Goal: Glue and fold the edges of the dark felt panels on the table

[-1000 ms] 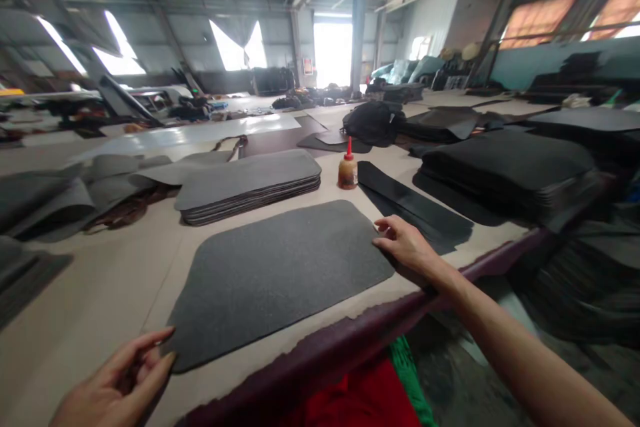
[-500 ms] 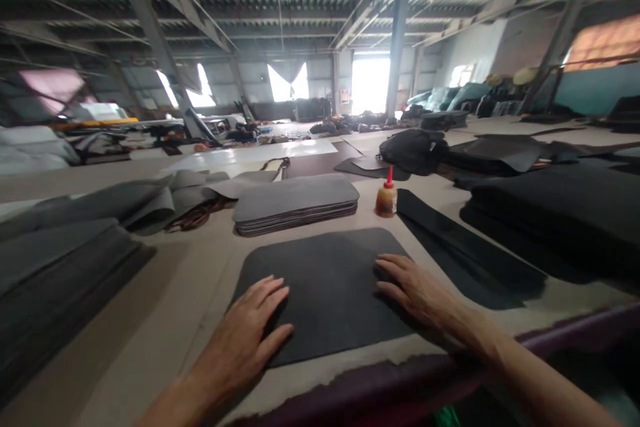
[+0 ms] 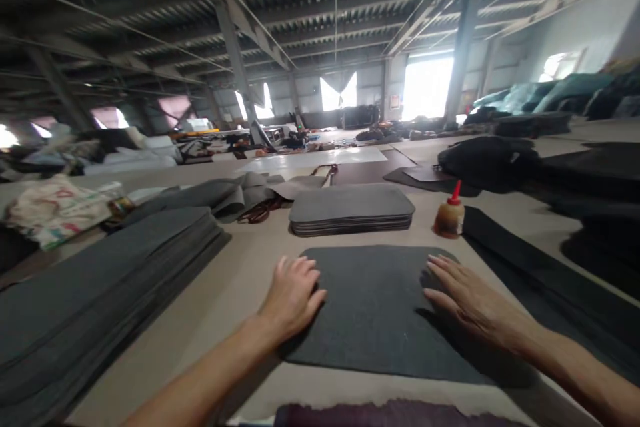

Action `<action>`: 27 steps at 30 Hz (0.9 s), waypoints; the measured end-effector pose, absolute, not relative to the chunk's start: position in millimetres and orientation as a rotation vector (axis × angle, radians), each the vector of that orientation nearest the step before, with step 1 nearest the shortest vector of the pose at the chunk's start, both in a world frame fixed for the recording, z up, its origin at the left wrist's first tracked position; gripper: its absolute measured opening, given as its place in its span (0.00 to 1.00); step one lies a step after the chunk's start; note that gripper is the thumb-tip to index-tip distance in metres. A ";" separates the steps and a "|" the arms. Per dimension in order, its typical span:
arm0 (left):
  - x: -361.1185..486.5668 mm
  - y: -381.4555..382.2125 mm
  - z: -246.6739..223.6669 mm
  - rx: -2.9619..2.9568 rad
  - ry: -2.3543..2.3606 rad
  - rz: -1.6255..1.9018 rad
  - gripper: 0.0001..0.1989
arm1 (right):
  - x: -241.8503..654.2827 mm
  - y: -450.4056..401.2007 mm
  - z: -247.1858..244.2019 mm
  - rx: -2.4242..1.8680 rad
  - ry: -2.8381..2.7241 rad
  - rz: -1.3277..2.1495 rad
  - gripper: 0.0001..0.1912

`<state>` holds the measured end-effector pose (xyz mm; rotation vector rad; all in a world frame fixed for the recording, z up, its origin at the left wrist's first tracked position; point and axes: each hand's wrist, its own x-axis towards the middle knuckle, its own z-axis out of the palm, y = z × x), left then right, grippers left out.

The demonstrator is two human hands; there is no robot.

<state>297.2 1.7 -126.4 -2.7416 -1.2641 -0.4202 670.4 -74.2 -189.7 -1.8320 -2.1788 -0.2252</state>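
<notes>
The bare left hand (image 3: 294,293) lies at the left end of a dark grey, flat, round-cornered sheet (image 3: 375,320), palm down, its fingers straight and close together, the thumb parted from them and reaching inward over the surface. The bare right hand (image 3: 460,290) is at the opposite end, near the far right corner, its fingers extended to the left and the thumb parted below them. Neither pinches anything; how firmly they press cannot be told. The sheet lies on the beige tabletop (image 3: 235,273) directly before the person, its long axis running left to right, roughly along the table's near edge. The left forearm slants up and rightward from the lower left, the right one up and leftward from the lower right.

Just beyond the sheet, a neat stack of grey round-cornered sheets (image 3: 350,205) has its long axis left to right too. Right of it stands an upright amber bottle with a red nozzle (image 3: 449,219). A long black strip of material (image 3: 535,263) runs diagonally toward the lower right; a thick dark grey stack (image 3: 110,273) slants along the left.
</notes>
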 end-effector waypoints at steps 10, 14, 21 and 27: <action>395.8 47.2 -180.6 -3.031 -1.103 -0.368 0.32 | 638.8 12.3 -207.3 -1.884 -2.254 -0.087 0.36; 378.0 66.7 -182.6 -3.006 -1.221 -0.348 0.35 | 640.9 12.3 -209.2 -2.045 -2.193 -0.131 0.38; 339.8 97.6 -183.8 -2.808 -1.512 -0.294 0.36 | 655.8 13.5 -206.8 -2.208 -2.049 -0.151 0.36; 276.4 68.0 -176.6 -2.729 -1.572 -0.181 0.32 | 686.3 -12.7 -206.1 -2.280 -1.930 -0.214 0.36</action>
